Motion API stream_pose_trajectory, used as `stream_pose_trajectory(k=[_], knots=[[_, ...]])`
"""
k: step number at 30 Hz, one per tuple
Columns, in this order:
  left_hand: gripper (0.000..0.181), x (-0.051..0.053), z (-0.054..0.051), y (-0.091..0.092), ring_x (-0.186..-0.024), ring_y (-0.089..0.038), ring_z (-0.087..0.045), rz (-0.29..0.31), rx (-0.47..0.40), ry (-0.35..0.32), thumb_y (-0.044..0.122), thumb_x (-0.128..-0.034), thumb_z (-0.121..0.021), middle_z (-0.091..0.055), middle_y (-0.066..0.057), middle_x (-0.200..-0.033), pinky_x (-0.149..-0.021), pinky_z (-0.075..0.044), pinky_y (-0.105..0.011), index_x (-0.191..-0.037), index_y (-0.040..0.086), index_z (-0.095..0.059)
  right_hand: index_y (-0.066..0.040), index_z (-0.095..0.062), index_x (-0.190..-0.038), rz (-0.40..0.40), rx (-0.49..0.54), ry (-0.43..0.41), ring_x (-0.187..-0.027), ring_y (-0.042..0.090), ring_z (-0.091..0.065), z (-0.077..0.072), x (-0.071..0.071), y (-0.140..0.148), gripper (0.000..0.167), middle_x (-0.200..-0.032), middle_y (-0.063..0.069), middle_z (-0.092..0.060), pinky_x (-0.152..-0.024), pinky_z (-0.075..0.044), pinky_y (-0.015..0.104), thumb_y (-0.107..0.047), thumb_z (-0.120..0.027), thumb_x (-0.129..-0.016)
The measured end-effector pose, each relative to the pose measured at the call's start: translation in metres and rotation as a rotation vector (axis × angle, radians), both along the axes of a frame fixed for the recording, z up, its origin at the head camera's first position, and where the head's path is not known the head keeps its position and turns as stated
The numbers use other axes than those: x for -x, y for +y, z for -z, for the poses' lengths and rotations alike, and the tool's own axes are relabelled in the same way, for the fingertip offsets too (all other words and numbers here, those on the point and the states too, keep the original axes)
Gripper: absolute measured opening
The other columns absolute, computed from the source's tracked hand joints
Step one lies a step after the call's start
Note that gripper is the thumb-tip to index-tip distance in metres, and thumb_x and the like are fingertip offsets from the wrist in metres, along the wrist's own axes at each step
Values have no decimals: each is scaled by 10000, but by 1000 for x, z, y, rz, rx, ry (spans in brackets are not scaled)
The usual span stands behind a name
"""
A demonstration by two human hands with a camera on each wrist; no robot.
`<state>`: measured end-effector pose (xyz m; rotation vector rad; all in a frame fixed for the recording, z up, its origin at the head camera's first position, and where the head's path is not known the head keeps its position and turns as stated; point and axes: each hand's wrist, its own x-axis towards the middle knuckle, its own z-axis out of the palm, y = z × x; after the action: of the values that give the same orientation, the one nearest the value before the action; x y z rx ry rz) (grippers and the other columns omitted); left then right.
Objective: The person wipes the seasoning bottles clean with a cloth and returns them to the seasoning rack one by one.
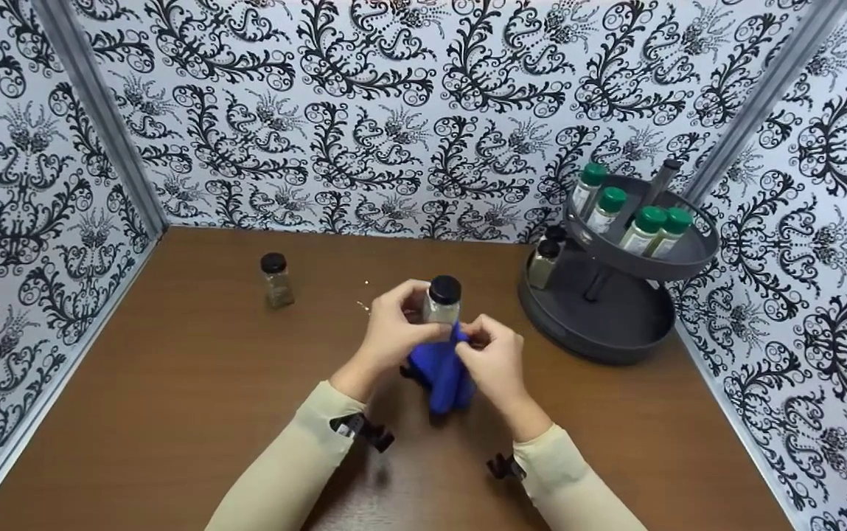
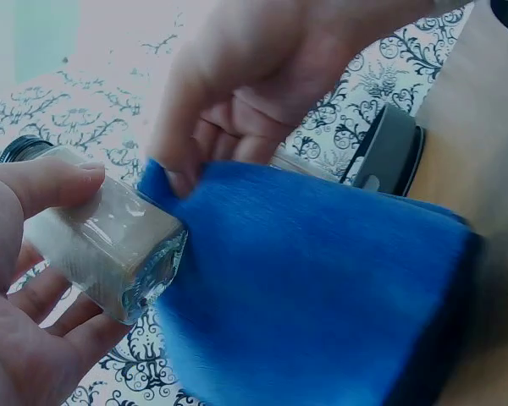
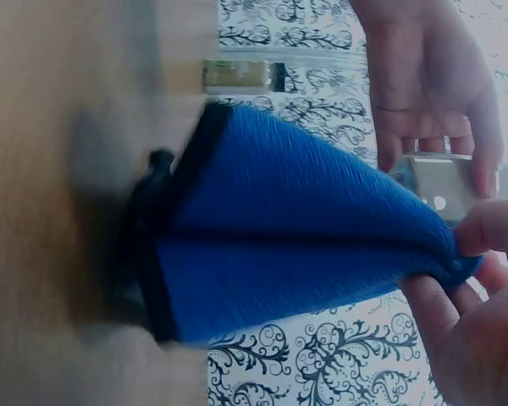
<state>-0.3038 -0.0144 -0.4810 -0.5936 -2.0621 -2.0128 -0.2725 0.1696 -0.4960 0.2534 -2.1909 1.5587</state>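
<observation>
Head view, centre: the left hand (image 1: 392, 324) grips a black-capped jar (image 1: 442, 308) of pale contents (the left wrist view shows its clear glass base (image 2: 157, 269), hidden here), and the right hand (image 1: 495, 359) pinches a blue cloth (image 1: 442, 376) close to it. Beyond, left of centre, stands a second jar (image 1: 277, 284), greenish-brown inside; at right, a two-tier rack (image 1: 633, 324) holds green-capped bottles (image 1: 639, 240) above, dark-lidded jars (image 1: 542, 268) below.

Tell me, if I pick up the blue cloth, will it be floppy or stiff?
Probably floppy: the cloth droops in folds below the right hand. It's likely light, since that hand pinches only one end. Its surface looks fuzzy, so it probably isn't very slippery.
</observation>
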Motion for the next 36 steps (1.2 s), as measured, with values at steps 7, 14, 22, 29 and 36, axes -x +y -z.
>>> stream_pose_trajectory(k=[7, 14, 22, 29, 36], knots=[[486, 1, 0, -1, -875, -153, -719, 8, 37, -5, 51, -696, -928, -777, -77, -953, -819, -622, -289, -1148, 82, -754, 5, -733, -803, 29, 62, -9, -827, 122, -762, -2, 0, -1, 142, -932, 172, -815, -722, -606, 190, 134, -701, -752], [517, 1, 9, 7, -841, -119, -703, 62, 104, 12, 46, -678, -937, -776, -85, -956, -792, -611, -274, -1159, 63, -747, 169, -644, -835, -7, 362, 148, -903, 77, -783, -23, -6, 7, 91, -981, 159, -820, -783, -616, 209, 201, -692, -764], [502, 2, 11, 11, -814, -152, -711, 73, 120, -16, 23, -664, -923, -775, -91, -964, -810, -631, -417, -1132, 69, -748, 164, -670, -850, -18, 354, 264, -960, 102, -790, -25, -8, 7, 88, -1024, 152, -819, -815, -631, 230, 214, -696, -783], [512, 1, 4, 3, -861, -153, -732, 24, 24, -42, 12, -669, -924, -780, -90, -971, -826, -631, -317, -1145, 62, -743, 81, -698, -824, 5, 197, 71, -859, 50, -762, -8, -5, 0, 119, -1005, 277, -788, -749, -628, 220, 176, -679, -755], [509, 2, -4, -5, -894, -164, -734, 18, -34, -38, 17, -682, -927, -782, -95, -963, -858, -625, -300, -1154, 44, -740, -20, -744, -819, 30, 36, -21, -813, 112, -746, 4, -4, -7, 152, -931, 152, -809, -717, -593, 175, 108, -712, -744]])
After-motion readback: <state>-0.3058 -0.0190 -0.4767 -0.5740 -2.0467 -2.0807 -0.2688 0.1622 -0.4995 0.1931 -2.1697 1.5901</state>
